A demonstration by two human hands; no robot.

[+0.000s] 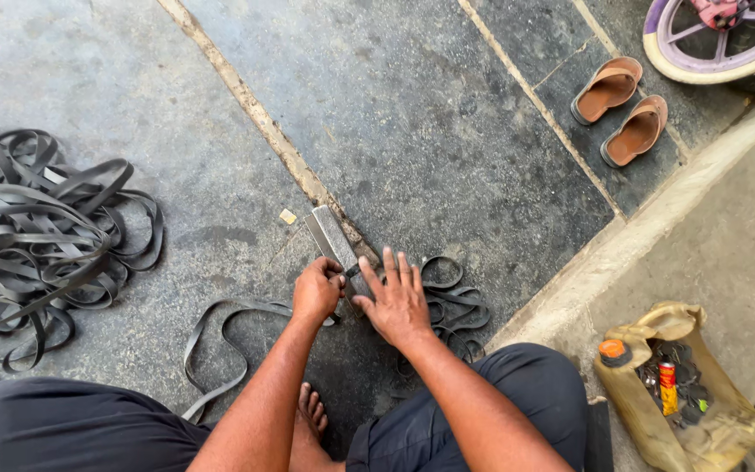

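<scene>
Crouching over the stone floor (412,114), you have both hands on a flat metal bar (332,234) that lies slanted just beside a sandy joint line (255,114) between the slabs. Your left hand (317,292) is curled into a fist at the bar's near end, closed on a small tool whose kind cannot be told, with a black rubber strip (220,336) looping away from under it toward your left knee. Your right hand (398,301) lies flat and spread wide, fingers fanned, pressing down just beside the bar on more strip, and a small tangle of cut rubber bands (456,306) sits touching its far side. Your bare foot (310,415) rests on the floor between your forearms. To your left, well apart, a large heap of rubber strips (41,236) takes up that edge, while the slab ahead of the bar is open. To your right a raised concrete kerb (648,227) runs diagonally, closing that side. On it, near your right knee, stands a cut-open yellowish plastic jug (683,393) with an orange cap, holding dark bits and a small red-and-yellow tube. Beyond the kerb lie a pair of brown sandals (622,109) and a purple-rimmed small wheel (718,44).
</scene>
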